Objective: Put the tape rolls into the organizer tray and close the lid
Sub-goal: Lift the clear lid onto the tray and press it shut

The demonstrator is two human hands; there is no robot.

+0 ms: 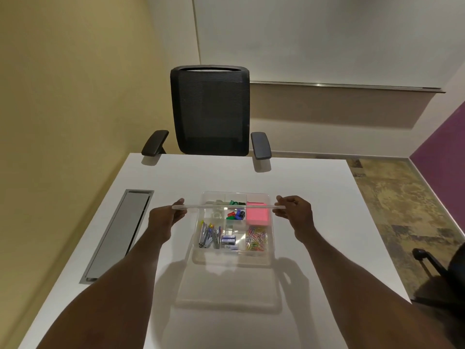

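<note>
Your left hand and right hand each pinch one end of the clear lid, holding it level above the organizer tray, which sits in the middle of the white counter. Inside the tray, the far left compartment shows clear shapes that may be the tape rolls, too faint to be sure. Pink sticky notes fill the far right compartment, coloured paper clips the near right one. A black chair stands beyond the far edge.
</note>
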